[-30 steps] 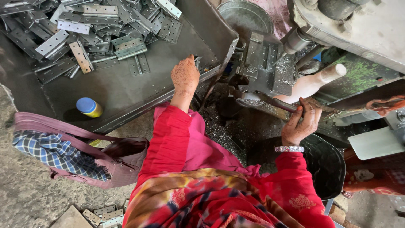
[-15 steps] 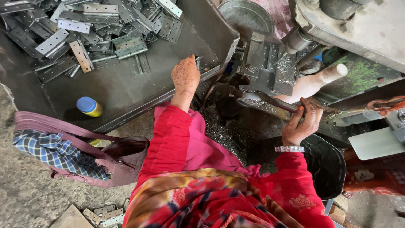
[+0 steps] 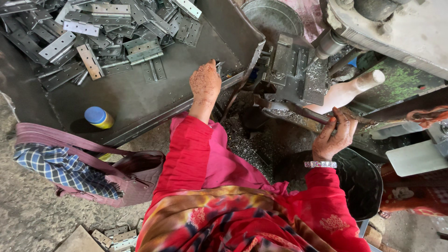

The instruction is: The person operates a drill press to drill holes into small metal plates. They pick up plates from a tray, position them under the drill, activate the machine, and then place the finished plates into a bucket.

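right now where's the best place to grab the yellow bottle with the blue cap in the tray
Probably around the yellow body just under the blue cap, coming from above. The bottle stands upright on a bare patch of the tray, apart from the hinge pile, so fingers have room on every side. The left hand is the nearer one; the right hand is on the machine's lever.

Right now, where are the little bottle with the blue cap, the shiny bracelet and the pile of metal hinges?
bottle [image 3: 99, 117], head view, blue cap.
bracelet [image 3: 320, 164], head view, middle of band.
hinges [image 3: 100, 28], head view, middle of pile.
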